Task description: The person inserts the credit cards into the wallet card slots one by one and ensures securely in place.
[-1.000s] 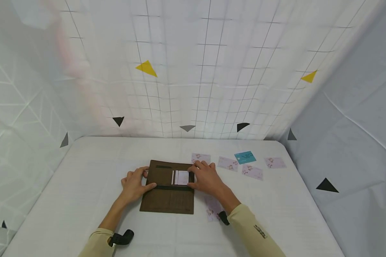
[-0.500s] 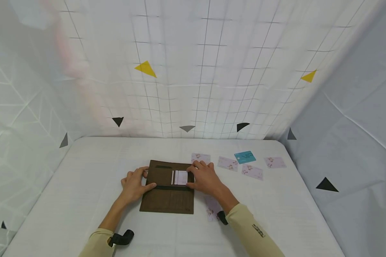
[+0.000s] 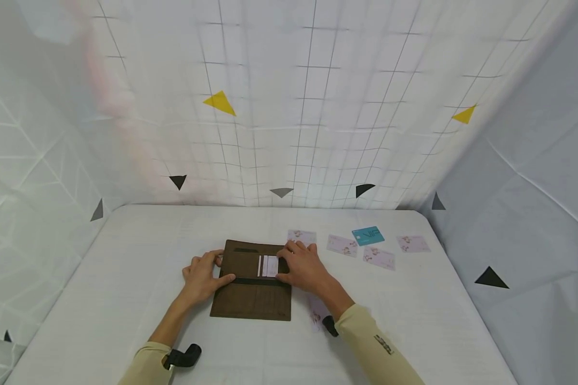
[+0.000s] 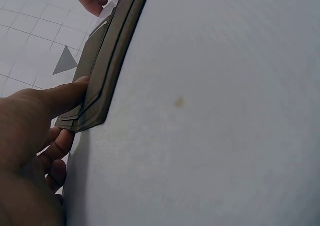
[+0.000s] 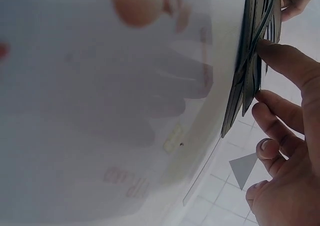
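A brown leather wallet [image 3: 250, 300] lies open on the white table, its card slots facing up. My left hand [image 3: 201, 279] grips its left edge, with the thumb on top and the fingers at the side, as the left wrist view also shows. Pale cards [image 3: 270, 266] sit partly in the slots of the upper half. My right hand [image 3: 305, 270] pinches the rightmost pale card between thumb and index finger, one at each long edge. In the right wrist view the right thumb [image 5: 285, 61] is against the wallet; the card itself is hard to make out there.
Several pale pink flowered cards [image 3: 379, 258] lie right of the wallet, around a blue VIP card [image 3: 368, 236]. Another pink card [image 3: 318, 310] lies partly under the right forearm. Patterned white sheets hang behind and at both sides of the table.
My right hand has moved slightly left across the wallet, and less of the pale card shows outside its slot. The left hand and the wallet stay put.
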The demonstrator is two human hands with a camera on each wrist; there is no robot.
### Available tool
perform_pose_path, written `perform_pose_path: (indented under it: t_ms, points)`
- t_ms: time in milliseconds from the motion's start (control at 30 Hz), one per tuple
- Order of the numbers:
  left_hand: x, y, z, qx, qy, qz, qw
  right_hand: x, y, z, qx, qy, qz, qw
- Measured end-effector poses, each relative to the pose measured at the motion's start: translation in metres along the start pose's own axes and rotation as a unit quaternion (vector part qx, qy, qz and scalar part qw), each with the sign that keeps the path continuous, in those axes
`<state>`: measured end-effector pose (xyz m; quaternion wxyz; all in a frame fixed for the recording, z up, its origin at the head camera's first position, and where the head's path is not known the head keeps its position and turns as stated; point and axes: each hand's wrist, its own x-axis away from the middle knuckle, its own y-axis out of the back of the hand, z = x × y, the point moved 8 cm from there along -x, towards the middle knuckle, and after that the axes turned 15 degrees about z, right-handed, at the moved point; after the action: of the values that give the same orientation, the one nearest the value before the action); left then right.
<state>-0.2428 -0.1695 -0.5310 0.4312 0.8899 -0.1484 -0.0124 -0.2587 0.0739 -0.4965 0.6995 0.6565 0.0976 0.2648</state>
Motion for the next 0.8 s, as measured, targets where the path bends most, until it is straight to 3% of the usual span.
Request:
perform_pose_path:
  t_ms: [800]
  points:
    - [0.0013,-0.0031,0.0009,0.001,0.007,0.003,1.0,-0.0007,-0.0021,0.0054,0.004,0.019,-0.018,0.9997]
